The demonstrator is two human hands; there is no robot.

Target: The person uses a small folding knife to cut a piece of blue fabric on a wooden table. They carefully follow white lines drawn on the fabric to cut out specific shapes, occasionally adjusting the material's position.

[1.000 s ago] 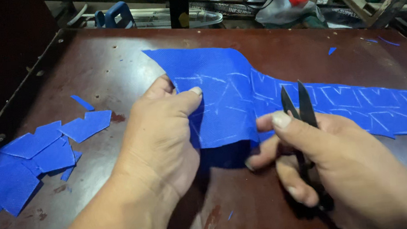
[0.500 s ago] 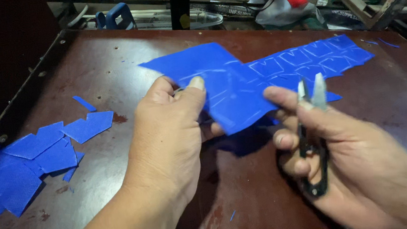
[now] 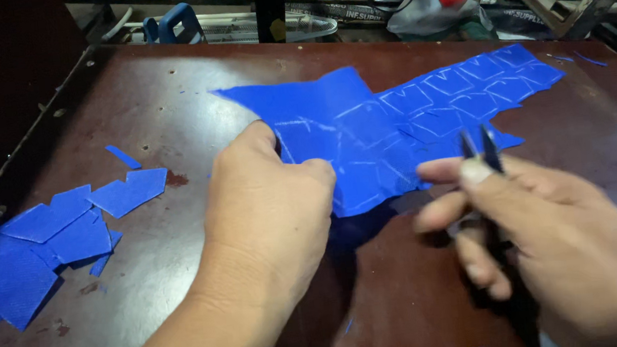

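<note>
We see a long strip of bright blue fabric marked with pale chalk outlines [image 3: 393, 125] lying across the middle of a dark reddish-brown worktable [image 3: 168, 96], its far end running toward the upper right and its near end lifted a little off the surface. The near left edge of that strip sits under our left hand [image 3: 267, 207]: the thumb lies on top of the cloth and the other fingers [image 3: 319, 172] curl over its edge, so the fabric is pinched between them. The lower edge of the strip hangs just past those fingers, casting a dark shadow on the table beneath.

To the right, our right hand [image 3: 536, 228] is closed around a small pair of dark thread snips [image 3: 479, 149], the thumb pressing along one side and the remaining fingers wrapped below (this hand is blurred, so the finer grip is hard to read). The two blades stand slightly apart, their tips just in front of the strip's lower right edge; we cannot tell whether they touch the cloth.

Further out, at the table's left side, lies a loose pile of cut blue fabric pieces [image 3: 40, 249], well apart from both hands, with one thin blue sliver [image 3: 122, 156] beside it. Beyond the far edge of the table there is cluttered shelving [image 3: 412, 0].
</note>
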